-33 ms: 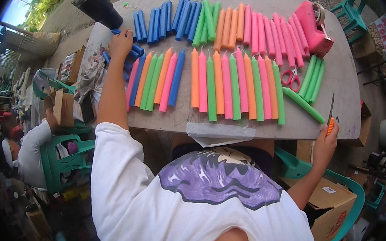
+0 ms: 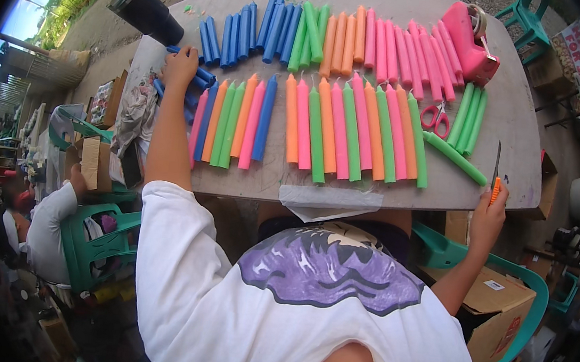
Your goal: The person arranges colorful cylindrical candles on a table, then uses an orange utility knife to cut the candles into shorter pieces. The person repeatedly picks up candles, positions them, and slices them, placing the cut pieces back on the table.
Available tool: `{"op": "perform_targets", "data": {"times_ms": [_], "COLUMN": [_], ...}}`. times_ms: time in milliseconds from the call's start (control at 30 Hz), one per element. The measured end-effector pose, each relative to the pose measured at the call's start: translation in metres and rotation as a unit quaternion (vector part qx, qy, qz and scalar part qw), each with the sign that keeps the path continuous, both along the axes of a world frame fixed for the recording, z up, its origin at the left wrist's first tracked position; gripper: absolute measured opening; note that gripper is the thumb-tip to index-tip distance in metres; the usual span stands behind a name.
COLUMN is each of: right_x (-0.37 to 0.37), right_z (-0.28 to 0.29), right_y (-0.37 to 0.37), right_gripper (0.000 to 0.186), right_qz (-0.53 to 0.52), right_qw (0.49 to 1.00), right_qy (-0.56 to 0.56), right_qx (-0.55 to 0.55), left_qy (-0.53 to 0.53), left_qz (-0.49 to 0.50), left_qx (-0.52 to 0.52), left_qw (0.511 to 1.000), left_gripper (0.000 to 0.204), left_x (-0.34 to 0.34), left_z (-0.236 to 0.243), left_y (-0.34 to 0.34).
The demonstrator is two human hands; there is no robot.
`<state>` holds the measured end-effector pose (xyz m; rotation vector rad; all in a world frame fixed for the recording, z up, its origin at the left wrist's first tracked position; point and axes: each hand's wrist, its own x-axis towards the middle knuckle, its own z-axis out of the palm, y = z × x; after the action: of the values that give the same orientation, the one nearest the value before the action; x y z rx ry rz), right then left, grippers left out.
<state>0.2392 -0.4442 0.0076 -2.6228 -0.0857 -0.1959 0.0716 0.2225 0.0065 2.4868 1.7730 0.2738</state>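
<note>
My left hand (image 2: 181,66) is at the left side of the table, its fingers curled over a blue candle (image 2: 173,49) in a loose pile; the fingers hide part of it. More blue candles (image 2: 205,75) lie beside that hand. Low at the right table edge, my right hand (image 2: 490,204) grips the orange handle of a knife (image 2: 496,180), its dark narrow blade pointing away from me. Just left of the blade lies a green candle (image 2: 455,158). Nearer me, a mixed row of orange, pink and green candles (image 2: 341,133) lies side by side, with a smaller mixed group (image 2: 233,123) left of it.
Farther back lie blue, green, orange and pink candles (image 2: 384,49). A pink tape dispenser (image 2: 465,48), red scissors (image 2: 437,118) and three green candles (image 2: 467,121) are at right. A dark tumbler (image 2: 146,10) and crumpled cloth (image 2: 136,114) are left. Another person (image 2: 51,228) sits beyond.
</note>
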Motion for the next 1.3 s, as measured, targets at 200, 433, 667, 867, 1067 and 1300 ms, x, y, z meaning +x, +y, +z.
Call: {"op": "perform_targets", "data": {"times_ms": [200, 433, 667, 867, 1067, 1300], "right_x": [0.0, 0.002, 0.003, 0.005, 0.005, 0.002], "right_z": [-0.003, -0.002, -0.003, -0.001, -0.004, -0.002], "right_y": [-0.001, 0.001, 0.005, 0.016, 0.015, 0.012], "right_gripper": [0.033, 0.033, 0.031, 0.032, 0.033, 0.036], "right_qz": [0.017, 0.029, 0.022, 0.038, 0.035, 0.013], "right_qw": [0.999, 0.999, 0.999, 0.998, 0.998, 1.0], "right_qy": [-0.036, -0.032, -0.039, -0.04, -0.043, -0.002], "right_qx": [0.012, 0.029, 0.022, 0.01, 0.001, 0.009], "left_qy": [-0.12, -0.504, -0.415, -0.297, -0.28, -0.044], "left_qz": [0.049, -0.014, -0.295, -0.358, -0.374, -0.463], "left_qx": [-0.054, 0.011, -0.063, -0.024, -0.108, -0.074], "left_qw": [0.99, 0.863, 0.858, 0.885, 0.878, 0.882], "left_gripper": [0.043, 0.037, 0.028, 0.035, 0.053, 0.085], "left_x": [0.001, -0.035, -0.044, -0.042, -0.043, -0.072], "left_z": [-0.034, -0.022, 0.034, 0.006, 0.01, 0.042], "left_y": [0.083, 0.059, -0.222, -0.296, -0.286, -0.251]}}
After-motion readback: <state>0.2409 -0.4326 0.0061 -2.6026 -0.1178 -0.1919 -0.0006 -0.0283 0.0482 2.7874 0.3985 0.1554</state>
